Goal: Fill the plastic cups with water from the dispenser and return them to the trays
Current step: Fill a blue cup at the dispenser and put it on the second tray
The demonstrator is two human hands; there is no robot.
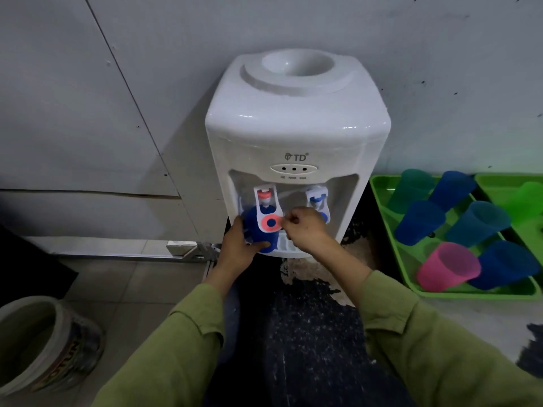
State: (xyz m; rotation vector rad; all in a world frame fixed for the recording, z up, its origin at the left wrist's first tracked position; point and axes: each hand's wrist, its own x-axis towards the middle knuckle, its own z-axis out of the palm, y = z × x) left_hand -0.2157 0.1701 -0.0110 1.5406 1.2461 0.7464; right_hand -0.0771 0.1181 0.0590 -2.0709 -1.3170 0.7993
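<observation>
Head view: olive cloth sleeves (182,333) reach over a dark, speckled worktop (308,333). The left grip (239,245) is curled round a blue plastic cup (261,235), upright under the red tap (264,195) of a glossy white dispenser (296,127). The right grip (305,230) has curled fingertips at the tap's round paddle (271,222); whether they pinch it I cannot tell. Farther right, a green tray (379,201) holds six translucent tapered cups (446,265): blue, teal, pink; any water is unclear.
</observation>
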